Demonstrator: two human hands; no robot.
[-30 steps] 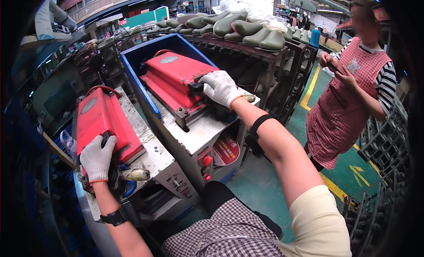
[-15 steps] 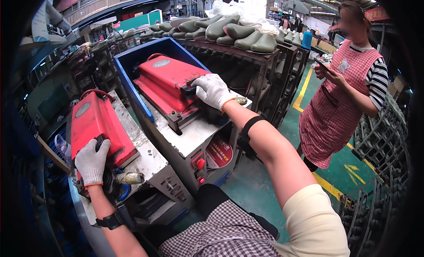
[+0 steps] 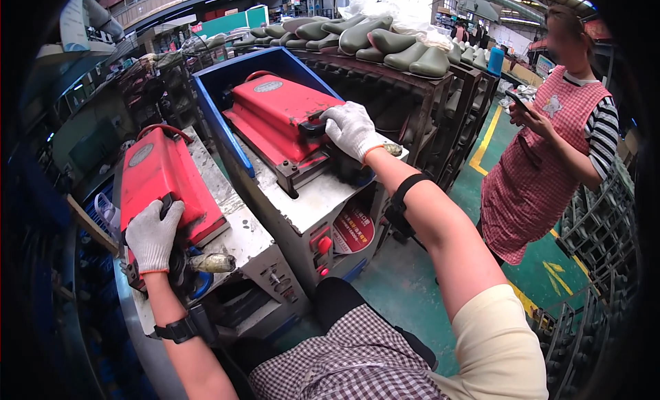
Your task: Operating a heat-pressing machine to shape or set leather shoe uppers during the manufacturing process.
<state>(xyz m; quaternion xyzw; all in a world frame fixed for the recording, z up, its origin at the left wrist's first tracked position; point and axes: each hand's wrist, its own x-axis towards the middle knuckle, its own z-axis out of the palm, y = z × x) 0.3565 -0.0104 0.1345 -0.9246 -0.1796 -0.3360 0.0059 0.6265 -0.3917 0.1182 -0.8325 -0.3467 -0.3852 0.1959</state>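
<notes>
Two machines stand side by side, each topped by a red metal cover with a black handle at its front. My left hand [image 3: 155,236], in a white knit glove, is closed round the handle [image 3: 167,204] of the left red cover [image 3: 159,176]. With my right hand [image 3: 353,130], gloved alike, I grip the handle [image 3: 313,127] of the right red cover [image 3: 278,110]. Both covers lie down over their machines, and what is beneath them is hidden. Below each hand a worn, taped lever grip sticks out, the left one [image 3: 212,263] showing more plainly.
A blue tray [image 3: 218,147] surrounds the right cover's back and left side. Red buttons [image 3: 324,245] sit on that machine's front. Behind, a rack carries several green shoe lasts [image 3: 405,56]. On the right, a person in a red checked apron [image 3: 529,169] holds a phone near metal racks [image 3: 591,242].
My view has turned slightly left, so the scene sits further right. Both hands keep their hold on the handles, and the covers have not visibly moved.
</notes>
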